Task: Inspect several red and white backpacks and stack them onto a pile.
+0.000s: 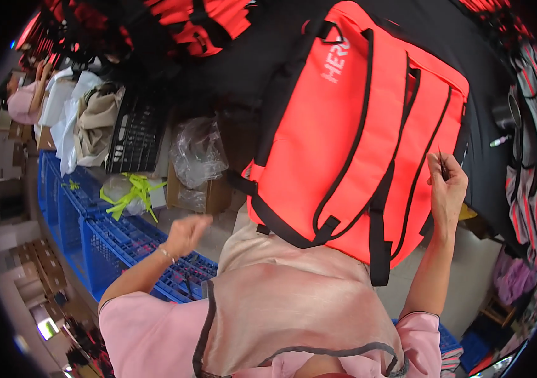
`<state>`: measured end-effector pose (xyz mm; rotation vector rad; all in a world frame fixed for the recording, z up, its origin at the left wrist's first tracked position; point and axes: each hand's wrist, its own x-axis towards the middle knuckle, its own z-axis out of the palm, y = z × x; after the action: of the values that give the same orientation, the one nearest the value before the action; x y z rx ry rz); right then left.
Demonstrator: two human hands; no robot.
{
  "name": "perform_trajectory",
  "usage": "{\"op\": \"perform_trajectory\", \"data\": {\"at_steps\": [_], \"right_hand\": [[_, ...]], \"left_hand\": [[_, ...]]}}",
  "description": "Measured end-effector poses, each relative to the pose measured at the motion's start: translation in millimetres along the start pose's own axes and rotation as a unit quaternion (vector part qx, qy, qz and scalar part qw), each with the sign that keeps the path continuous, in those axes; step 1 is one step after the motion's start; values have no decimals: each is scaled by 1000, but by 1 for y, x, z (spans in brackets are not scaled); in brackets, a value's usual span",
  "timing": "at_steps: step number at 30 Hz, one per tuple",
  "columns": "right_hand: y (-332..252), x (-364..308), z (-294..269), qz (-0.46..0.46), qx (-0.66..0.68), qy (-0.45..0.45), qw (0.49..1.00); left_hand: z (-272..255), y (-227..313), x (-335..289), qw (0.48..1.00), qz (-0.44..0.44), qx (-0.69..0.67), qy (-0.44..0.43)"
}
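A bright coral-red backpack (325, 145) with black edging lies on the black-covered table, its shoulder straps (369, 126) facing up. Its lower end reaches over the table's near edge, against my apron (306, 290). At the bag's right side, my right hand (448, 183) is closed around a small dark pointed tool (445, 169), tip upward; most of it is hidden by my fingers. Away from the bag, my left hand (186, 236) hovers over a blue plastic crate (136, 242). Its fingers are curled together, and whatever they may hold is hidden.
Left of the bag stands a cardboard box (218, 192) with clear plastic bags (198, 151). A black crate (133, 129) and yellow-green strips (133, 196) are nearby. More red bags (202, 28) lie at the far side. Striped straps (533, 157) hang at right. Another person (24, 101) sits far left.
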<state>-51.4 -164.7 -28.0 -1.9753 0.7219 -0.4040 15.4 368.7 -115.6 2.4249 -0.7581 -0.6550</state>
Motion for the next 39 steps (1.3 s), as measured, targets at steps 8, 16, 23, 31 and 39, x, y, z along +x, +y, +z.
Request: {"op": "perform_trajectory", "data": {"at_steps": [8,16,23,31,39], "right_hand": [[-76,4,109,-119,-59,-153,979],[-21,29,139,-149,-103,-146,973],[-11,29,144,-127,-62,-112,984],[-9,12,139,-85,65,-121,987],[3,-5,136,-125,58,-100,985]], "left_hand": [[-27,110,148,927,232,35,293],[-10,71,113,940,325,-93,38],[-23,77,148,845,114,-439,284],[-76,174,343,866,231,-169,409],[-79,192,354,925,203,-174,270]]}}
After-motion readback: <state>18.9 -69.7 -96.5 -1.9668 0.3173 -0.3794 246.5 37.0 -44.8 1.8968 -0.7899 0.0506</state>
